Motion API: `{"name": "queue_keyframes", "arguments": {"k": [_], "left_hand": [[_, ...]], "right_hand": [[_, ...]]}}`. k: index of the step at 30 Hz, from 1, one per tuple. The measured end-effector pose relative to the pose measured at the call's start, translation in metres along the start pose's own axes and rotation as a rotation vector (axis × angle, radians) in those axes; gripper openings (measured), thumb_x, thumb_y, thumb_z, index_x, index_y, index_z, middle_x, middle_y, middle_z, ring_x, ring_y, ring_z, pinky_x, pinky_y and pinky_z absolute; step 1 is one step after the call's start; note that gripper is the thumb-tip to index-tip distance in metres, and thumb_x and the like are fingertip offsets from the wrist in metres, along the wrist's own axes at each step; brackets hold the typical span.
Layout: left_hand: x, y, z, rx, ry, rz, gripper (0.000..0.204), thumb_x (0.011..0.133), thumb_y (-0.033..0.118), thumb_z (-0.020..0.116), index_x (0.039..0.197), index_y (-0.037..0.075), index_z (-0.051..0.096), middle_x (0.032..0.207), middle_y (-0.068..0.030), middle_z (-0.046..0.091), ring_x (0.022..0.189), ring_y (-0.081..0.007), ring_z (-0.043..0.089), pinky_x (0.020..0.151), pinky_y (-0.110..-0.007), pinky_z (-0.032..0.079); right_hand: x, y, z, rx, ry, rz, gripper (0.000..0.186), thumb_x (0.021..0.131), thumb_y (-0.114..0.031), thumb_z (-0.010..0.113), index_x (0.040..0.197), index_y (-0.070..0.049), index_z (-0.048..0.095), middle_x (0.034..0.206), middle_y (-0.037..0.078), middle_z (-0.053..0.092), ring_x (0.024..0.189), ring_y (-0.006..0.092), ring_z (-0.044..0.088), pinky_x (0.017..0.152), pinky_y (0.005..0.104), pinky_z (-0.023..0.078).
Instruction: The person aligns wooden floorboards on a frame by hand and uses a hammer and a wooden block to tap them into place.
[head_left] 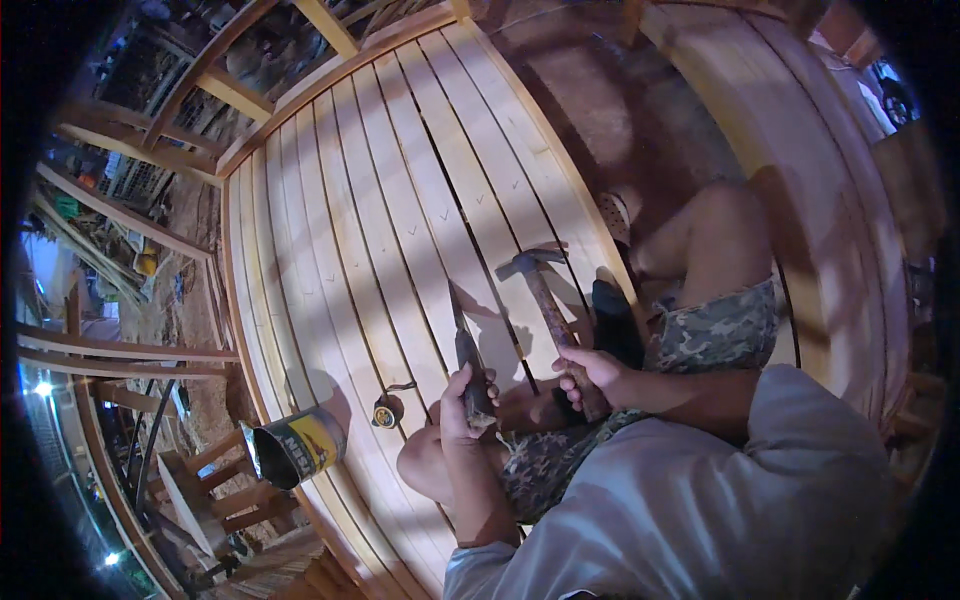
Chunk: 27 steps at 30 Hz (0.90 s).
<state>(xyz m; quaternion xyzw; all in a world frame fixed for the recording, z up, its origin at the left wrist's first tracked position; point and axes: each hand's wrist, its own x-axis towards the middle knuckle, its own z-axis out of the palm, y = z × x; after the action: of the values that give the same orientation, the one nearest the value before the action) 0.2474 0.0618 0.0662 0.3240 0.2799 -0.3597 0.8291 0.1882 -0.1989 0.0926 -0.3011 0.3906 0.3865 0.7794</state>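
Note:
In my right hand (592, 375) is a claw hammer (545, 300), gripped low on its worn handle with the head pointing away from me. My left hand (466, 403) is wrapped round a dark hand tool (468, 350) that tapers to a thin tip over the boards; its exact kind is hard to make out. Both tools are held over the slatted wooden platform (340, 190), where several pencilled check marks run across the slats. Left of my left hand lies a small round black-and-yellow thing with a strap (384, 412), perhaps a tape measure.
A dark can with a yellow label (297, 446) stands near the platform's left edge. A raised wooden frame edge (540, 135) borders the slats on the right. Beyond it is a wide plank surface (790, 150). Timber frames (130, 345) fill the left side.

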Motion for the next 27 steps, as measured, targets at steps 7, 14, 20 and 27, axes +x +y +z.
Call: {"name": "queue_keyframes", "arguments": {"k": [7,14,20,27], "left_hand": [[0.003,0.001,-0.007,-0.106,-0.092,-0.039,0.031,0.098,0.028,0.058,0.099,-0.002,0.055,0.087,-0.0128,0.062,0.061,-0.0197,0.062,0.05,-0.031,0.058],[-0.003,0.004,-0.002,0.006,-0.065,0.027,0.031,0.097,0.03,0.061,0.097,-0.001,0.056,0.089,-0.0142,0.064,0.061,-0.0197,0.064,0.047,-0.03,0.057],[-0.006,0.003,0.007,0.059,0.015,0.083,0.032,0.097,0.028,0.06,0.104,-0.002,0.052,0.086,-0.0118,0.061,0.061,-0.0182,0.06,0.049,-0.031,0.055],[-0.003,-0.001,0.005,-0.027,0.03,0.083,0.027,0.095,0.025,0.065,0.101,0.006,0.046,0.089,-0.0116,0.063,0.06,-0.0192,0.063,0.046,-0.033,0.056]], "right_hand": [[-0.002,-0.003,-0.004,-0.012,0.013,0.006,0.037,0.1,-0.048,0.051,0.105,-0.012,0.054,0.069,0.0,0.052,0.057,0.0159,0.051,0.055,0.037,0.045],[0.005,0.0,-0.008,-0.008,-0.037,0.001,0.039,0.1,-0.05,0.051,0.108,-0.012,0.053,0.07,0.002,0.054,0.058,0.0176,0.052,0.056,0.0384,0.046],[0.008,0.002,-0.007,-0.024,-0.02,0.015,0.039,0.101,-0.051,0.047,0.108,-0.013,0.055,0.071,0.002,0.054,0.057,0.0178,0.051,0.058,0.0394,0.045],[0.012,0.006,-0.008,-0.039,0.027,0.017,0.04,0.101,-0.051,0.047,0.107,-0.013,0.056,0.069,0.001,0.055,0.057,0.0183,0.052,0.058,0.0394,0.046]]}}
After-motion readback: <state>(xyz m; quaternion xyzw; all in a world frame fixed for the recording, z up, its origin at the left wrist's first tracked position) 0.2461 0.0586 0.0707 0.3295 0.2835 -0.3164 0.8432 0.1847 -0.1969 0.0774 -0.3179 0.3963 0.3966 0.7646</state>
